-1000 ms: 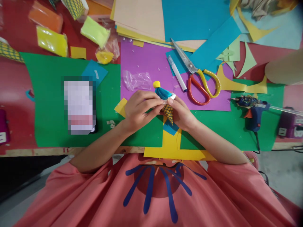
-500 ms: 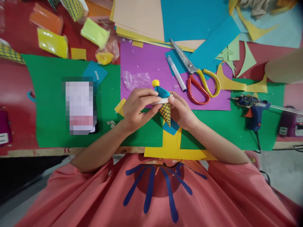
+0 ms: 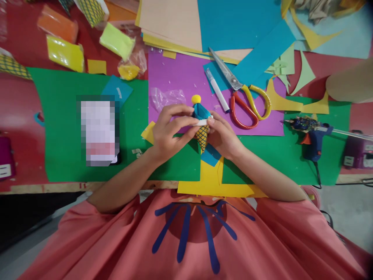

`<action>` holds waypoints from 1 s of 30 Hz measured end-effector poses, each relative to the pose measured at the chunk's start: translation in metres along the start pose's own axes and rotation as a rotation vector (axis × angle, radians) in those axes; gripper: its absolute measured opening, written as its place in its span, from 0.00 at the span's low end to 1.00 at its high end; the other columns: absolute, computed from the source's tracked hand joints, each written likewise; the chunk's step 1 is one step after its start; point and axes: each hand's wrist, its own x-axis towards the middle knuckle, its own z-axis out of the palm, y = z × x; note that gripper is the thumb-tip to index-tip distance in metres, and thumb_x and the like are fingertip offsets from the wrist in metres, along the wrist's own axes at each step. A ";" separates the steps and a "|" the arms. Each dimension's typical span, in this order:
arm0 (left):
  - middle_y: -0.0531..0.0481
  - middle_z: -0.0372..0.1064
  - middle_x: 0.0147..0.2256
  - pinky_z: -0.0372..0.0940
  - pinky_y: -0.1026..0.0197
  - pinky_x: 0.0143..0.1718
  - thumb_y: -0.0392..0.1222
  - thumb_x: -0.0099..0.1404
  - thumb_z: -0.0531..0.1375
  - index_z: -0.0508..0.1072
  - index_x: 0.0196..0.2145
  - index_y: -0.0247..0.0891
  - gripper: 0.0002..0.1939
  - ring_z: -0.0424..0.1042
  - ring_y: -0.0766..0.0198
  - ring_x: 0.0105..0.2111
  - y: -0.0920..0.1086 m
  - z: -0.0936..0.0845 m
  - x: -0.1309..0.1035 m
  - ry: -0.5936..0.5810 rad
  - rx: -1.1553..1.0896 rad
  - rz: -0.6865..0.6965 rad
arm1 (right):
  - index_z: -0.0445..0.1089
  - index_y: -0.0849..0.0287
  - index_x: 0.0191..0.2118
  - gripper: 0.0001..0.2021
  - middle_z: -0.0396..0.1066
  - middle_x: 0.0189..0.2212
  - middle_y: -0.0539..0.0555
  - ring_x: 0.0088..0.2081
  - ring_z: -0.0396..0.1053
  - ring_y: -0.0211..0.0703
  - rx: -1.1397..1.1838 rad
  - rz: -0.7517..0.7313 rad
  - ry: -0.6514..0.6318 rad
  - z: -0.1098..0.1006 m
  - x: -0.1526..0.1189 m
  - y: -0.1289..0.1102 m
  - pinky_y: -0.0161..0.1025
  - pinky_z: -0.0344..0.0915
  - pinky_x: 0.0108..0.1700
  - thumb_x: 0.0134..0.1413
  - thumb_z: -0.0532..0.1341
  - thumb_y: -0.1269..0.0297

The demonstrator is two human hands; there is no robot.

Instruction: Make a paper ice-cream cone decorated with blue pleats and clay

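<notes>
Between my two hands is a small craft ice cream cone (image 3: pixel 202 137), its yellow body crossed with dark lines. A white band (image 3: pixel 201 122) rings its rim, a folded blue top (image 3: pixel 201 111) rises above, and a yellow ball (image 3: pixel 196 99) sits at the peak. My left hand (image 3: pixel 171 130) pinches the white band from the left with thumb and fingers. On the other side, my right hand (image 3: pixel 224 136) presses its thumb on the band's right end; its other fingers are partly hidden behind the cone.
Scissors (image 3: pixel 244 101) and a white marker (image 3: pixel 217 90) lie on purple paper (image 3: pixel 175 70). A glue gun (image 3: pixel 313 140) rests at the right, a blurred phone (image 3: pixel 99 132) at the left. Clay packets (image 3: pixel 65 52) and paper sheets (image 3: pixel 171 23) cover the far side.
The cone has tilted more upright in my fingers, its yellow ball shifting right and up and its tip moving left. Both hands keep their grip.
</notes>
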 end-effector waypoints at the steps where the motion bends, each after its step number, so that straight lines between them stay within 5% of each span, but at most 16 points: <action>1: 0.51 0.76 0.39 0.74 0.49 0.46 0.55 0.70 0.55 0.73 0.39 0.47 0.13 0.76 0.59 0.42 0.000 0.000 -0.001 -0.013 0.003 -0.008 | 0.66 0.54 0.42 0.18 0.72 0.31 0.47 0.41 0.74 0.42 -0.003 -0.002 0.005 0.000 0.000 0.000 0.39 0.73 0.42 0.47 0.67 0.53; 6: 0.51 0.74 0.41 0.71 0.48 0.49 0.52 0.70 0.56 0.74 0.42 0.47 0.10 0.75 0.57 0.45 -0.003 0.001 -0.003 -0.010 -0.099 -0.012 | 0.65 0.54 0.41 0.17 0.70 0.28 0.45 0.39 0.74 0.41 -0.003 -0.013 -0.009 0.000 -0.001 0.000 0.39 0.73 0.42 0.48 0.67 0.53; 14: 0.54 0.76 0.37 0.70 0.52 0.41 0.41 0.69 0.59 0.72 0.45 0.48 0.08 0.74 0.60 0.36 0.000 0.000 0.004 0.073 -0.169 0.163 | 0.67 0.56 0.39 0.20 0.72 0.32 0.48 0.38 0.73 0.41 0.029 -0.001 -0.029 0.000 -0.001 0.003 0.41 0.74 0.43 0.44 0.70 0.53; 19: 0.55 0.76 0.35 0.69 0.58 0.39 0.46 0.69 0.58 0.73 0.42 0.45 0.06 0.75 0.65 0.35 0.001 0.000 0.005 0.079 -0.071 0.173 | 0.66 0.57 0.38 0.17 0.71 0.31 0.47 0.38 0.74 0.41 0.018 -0.003 -0.025 0.000 0.000 0.004 0.42 0.74 0.43 0.46 0.69 0.55; 24: 0.53 0.77 0.36 0.70 0.53 0.38 0.42 0.68 0.60 0.72 0.42 0.46 0.05 0.74 0.61 0.35 0.002 -0.002 0.005 0.021 -0.092 0.181 | 0.66 0.56 0.36 0.17 0.71 0.30 0.47 0.37 0.73 0.40 0.023 0.014 -0.040 -0.001 0.000 0.004 0.41 0.75 0.42 0.46 0.69 0.53; 30: 0.52 0.75 0.38 0.68 0.58 0.41 0.45 0.67 0.61 0.71 0.45 0.42 0.10 0.75 0.63 0.39 0.001 0.002 0.004 0.087 -0.108 0.166 | 0.67 0.56 0.38 0.18 0.75 0.34 0.50 0.39 0.74 0.41 0.017 0.022 -0.038 -0.001 0.000 0.002 0.40 0.75 0.43 0.45 0.69 0.52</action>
